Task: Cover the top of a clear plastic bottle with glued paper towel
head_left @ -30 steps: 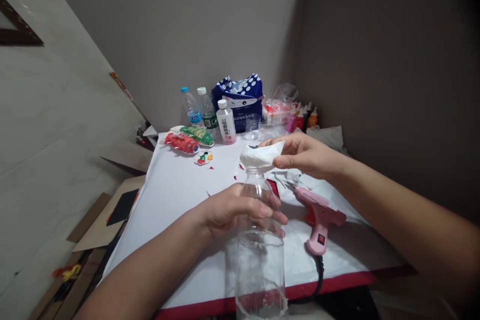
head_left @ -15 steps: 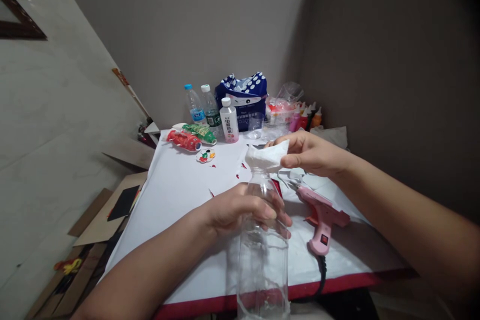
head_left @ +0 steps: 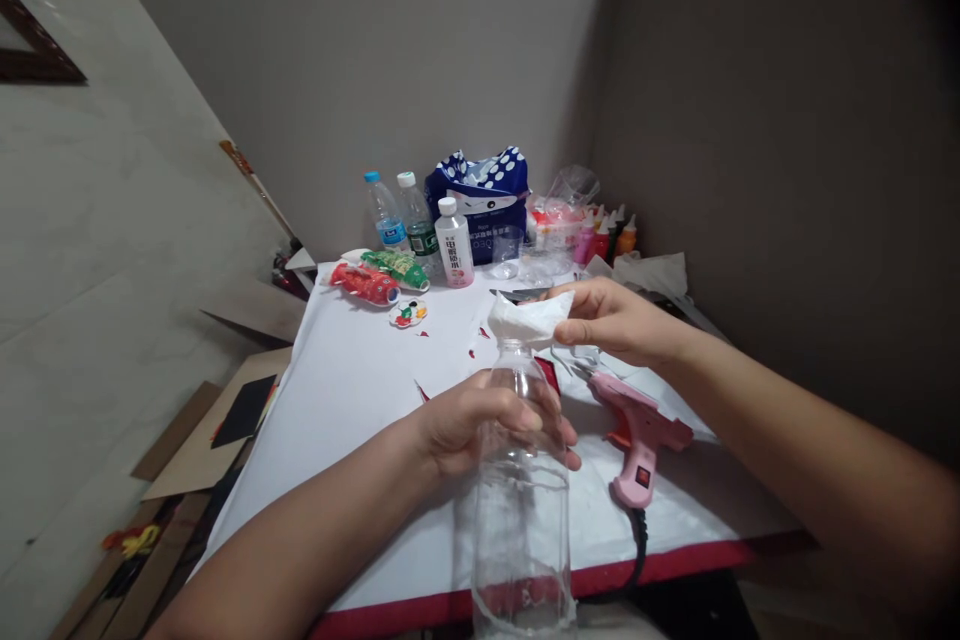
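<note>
A clear plastic bottle (head_left: 521,530) stands upright near the table's front edge, with my left hand (head_left: 491,420) wrapped around its upper part. White, hardened-looking lines run around the bottle's body. In my right hand (head_left: 600,317), thumb and fingers pinch a folded white tissue (head_left: 529,317) at the bottle's mouth. The tissue covers the opening, so I cannot tell whether any of it goes inside. To the right, a pink glue gun (head_left: 637,430) lies on the table with its nozzle pointing away from me.
At the back stand capped bottles (head_left: 454,245), a blue tissue pack (head_left: 480,195) and paint bottles (head_left: 622,235). Red and green fish-shaped crafts (head_left: 367,283) lie at the left beside a small paint palette (head_left: 409,313). Cardboard (head_left: 217,420) leans left of the table (head_left: 360,520).
The view has shifted slightly. Both hands keep nearly the same hold, with the tissue still at the bottle's mouth.
</note>
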`<act>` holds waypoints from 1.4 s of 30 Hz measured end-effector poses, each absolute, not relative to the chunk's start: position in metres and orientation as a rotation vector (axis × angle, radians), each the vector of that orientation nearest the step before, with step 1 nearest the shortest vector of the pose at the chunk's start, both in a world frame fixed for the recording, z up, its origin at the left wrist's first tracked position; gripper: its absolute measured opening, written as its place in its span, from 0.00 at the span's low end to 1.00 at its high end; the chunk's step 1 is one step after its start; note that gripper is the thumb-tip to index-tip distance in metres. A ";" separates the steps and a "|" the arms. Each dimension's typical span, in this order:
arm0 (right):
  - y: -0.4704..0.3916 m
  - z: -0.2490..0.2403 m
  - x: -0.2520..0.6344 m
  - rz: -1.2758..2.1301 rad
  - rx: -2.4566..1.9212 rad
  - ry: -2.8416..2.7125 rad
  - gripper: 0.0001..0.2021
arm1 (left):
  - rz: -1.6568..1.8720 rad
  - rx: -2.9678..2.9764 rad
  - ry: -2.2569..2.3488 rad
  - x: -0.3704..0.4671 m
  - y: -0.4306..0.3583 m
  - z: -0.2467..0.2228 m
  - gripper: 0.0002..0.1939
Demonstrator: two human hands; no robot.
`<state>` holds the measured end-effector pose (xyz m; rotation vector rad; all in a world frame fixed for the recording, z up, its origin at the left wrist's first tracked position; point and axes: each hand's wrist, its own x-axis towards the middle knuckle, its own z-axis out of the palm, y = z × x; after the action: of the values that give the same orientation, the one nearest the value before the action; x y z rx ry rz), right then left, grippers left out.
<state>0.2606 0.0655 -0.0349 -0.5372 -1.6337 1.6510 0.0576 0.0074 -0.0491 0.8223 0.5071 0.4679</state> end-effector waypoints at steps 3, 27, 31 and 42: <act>0.063 -0.039 0.258 1.640 -0.494 -1.599 0.10 | 0.472 0.805 0.497 0.058 0.008 -0.050 0.18; 0.048 0.000 0.249 1.524 -0.506 -1.774 0.07 | 0.480 0.918 0.465 0.050 0.004 -0.031 0.17; 0.046 0.008 0.250 1.606 -0.563 -1.743 0.07 | 0.475 0.957 0.529 0.050 0.005 -0.031 0.17; 0.063 0.000 0.253 1.621 -0.597 -1.848 0.08 | 0.605 0.854 0.585 0.059 0.002 -0.044 0.16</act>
<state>0.2526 0.0627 0.0004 -0.5965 -1.8477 1.6205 0.0586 0.0024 -0.0445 0.8544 0.5855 0.6051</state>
